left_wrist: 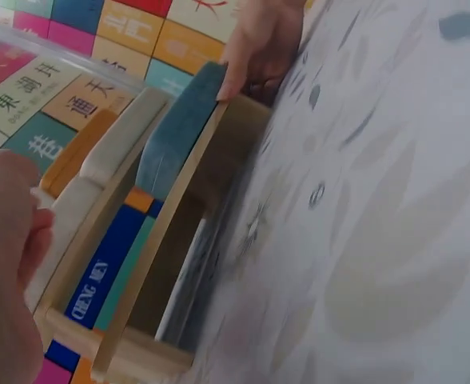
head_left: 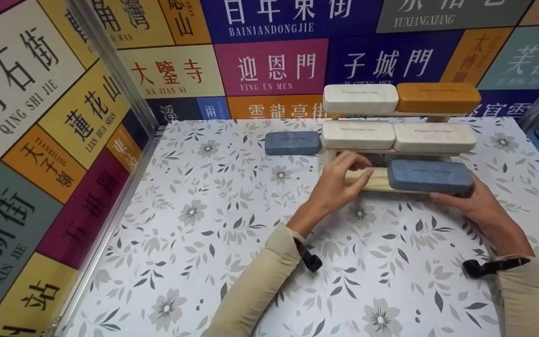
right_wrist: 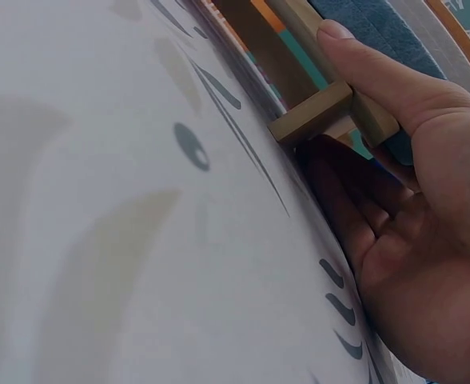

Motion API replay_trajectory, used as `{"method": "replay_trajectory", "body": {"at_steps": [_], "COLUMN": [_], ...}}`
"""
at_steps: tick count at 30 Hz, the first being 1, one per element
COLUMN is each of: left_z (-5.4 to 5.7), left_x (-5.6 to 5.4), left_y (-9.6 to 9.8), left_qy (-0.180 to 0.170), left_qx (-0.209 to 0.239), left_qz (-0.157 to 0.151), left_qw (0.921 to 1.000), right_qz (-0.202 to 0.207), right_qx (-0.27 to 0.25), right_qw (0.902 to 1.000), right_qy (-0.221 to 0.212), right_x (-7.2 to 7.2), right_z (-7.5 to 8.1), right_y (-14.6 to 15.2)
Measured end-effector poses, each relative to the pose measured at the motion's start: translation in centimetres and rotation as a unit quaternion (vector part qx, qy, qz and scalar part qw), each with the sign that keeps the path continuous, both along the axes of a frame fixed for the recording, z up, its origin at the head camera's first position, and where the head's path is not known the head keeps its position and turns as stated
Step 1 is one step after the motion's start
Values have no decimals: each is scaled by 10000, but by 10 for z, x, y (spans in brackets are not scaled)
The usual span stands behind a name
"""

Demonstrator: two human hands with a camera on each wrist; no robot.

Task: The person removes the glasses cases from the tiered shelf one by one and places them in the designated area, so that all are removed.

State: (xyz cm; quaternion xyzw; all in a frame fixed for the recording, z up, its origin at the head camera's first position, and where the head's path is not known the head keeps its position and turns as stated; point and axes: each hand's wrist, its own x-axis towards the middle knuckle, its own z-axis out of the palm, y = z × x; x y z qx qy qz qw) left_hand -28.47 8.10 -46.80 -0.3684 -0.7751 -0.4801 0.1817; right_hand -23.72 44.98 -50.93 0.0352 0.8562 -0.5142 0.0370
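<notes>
A stepped wooden display rack (head_left: 376,180) stands toward the back right. On its lowest shelf's right part lies a blue glasses case (head_left: 431,176). My right hand (head_left: 487,210) is at that end; in the right wrist view its thumb (right_wrist: 371,68) lies across the shelf's front rail beside the case, and its fingers curl beneath and behind the end. My left hand (head_left: 342,182) hovers over the bare left part of the same shelf, fingers loosely bent, nothing in them. Another blue glasses case (head_left: 293,142) lies on the table left of the rack.
The middle shelf bears two white glasses cases (head_left: 358,135); the top one a white case (head_left: 360,98) and an orange case (head_left: 438,97). Flower-patterned cloth (head_left: 190,267) covers the table. Panels with large lettering (head_left: 269,65) rise behind, and another panel wall (head_left: 63,126) stands at left.
</notes>
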Motion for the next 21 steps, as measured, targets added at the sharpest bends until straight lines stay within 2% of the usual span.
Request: {"method": "replay_trajectory", "body": {"at_steps": [3,7,10,15,21], "left_z": [-5,-10,-12,-12,-14], "left_x": [6,12,14,16,17], "left_y": [14,30,42,60,73], "left_qy": [-521,-927,-1032,-1147,-1200], "left_qx": [-566,-1137,-1346,-1394,-1734], "left_qz": [-248,-244,-76,362,731], "left_qw": [9967,9889,9855,9829,9748], "right_qz": [-23,17,19,10,-2], "right_qx": [65,50,39,66,196], "right_qw": [10000,9999,9999,9999,9998], "right_qy": [17,89,114,154,25], "right_x": [0,0,0,0,0], "right_z": [0,0,0,1,2], "right_y": [1,0,-1,-1,-3]}}
